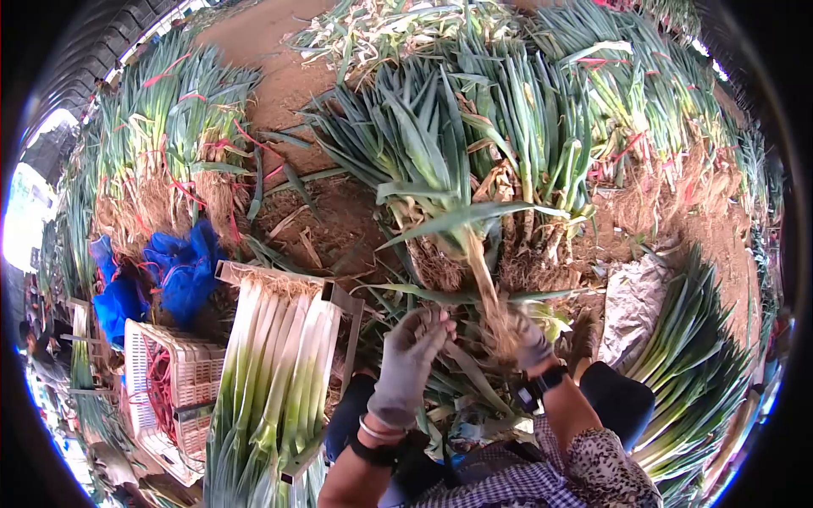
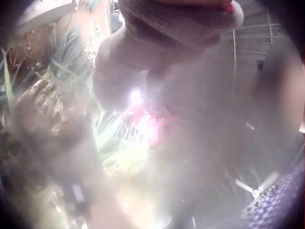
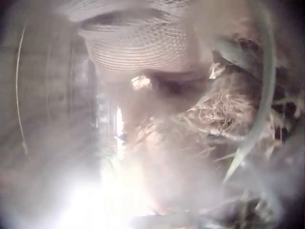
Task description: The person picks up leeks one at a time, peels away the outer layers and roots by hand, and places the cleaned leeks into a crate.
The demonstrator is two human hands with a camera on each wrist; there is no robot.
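Observation:
In the head view my gloved right hand [image 1: 532,343] grips one long green onion [image 1: 481,267] low down by its stringy roots. Its stalk leans up and away, and its leaves spread over the standing bunches behind. To the left, my gloved left hand [image 1: 405,360] is raised with its fingers curled toward the thumb, apart from the stalk. A loose leaf [image 1: 476,377] hangs just below those fingertips. Both wrist views are hazy; the left glove [image 2: 157,43] and the right glove [image 3: 138,47] fill their tops, and pale roots [image 3: 224,109] show beside the right one.
Peeled green onions [image 1: 284,364] lie side by side in a wooden frame [image 1: 343,296] at left, next to a plastic basket [image 1: 199,372] with red ties. Untrimmed bunches [image 1: 525,127] stand in front. More onions [image 1: 690,356] lie at right beside a pale sack [image 1: 635,296].

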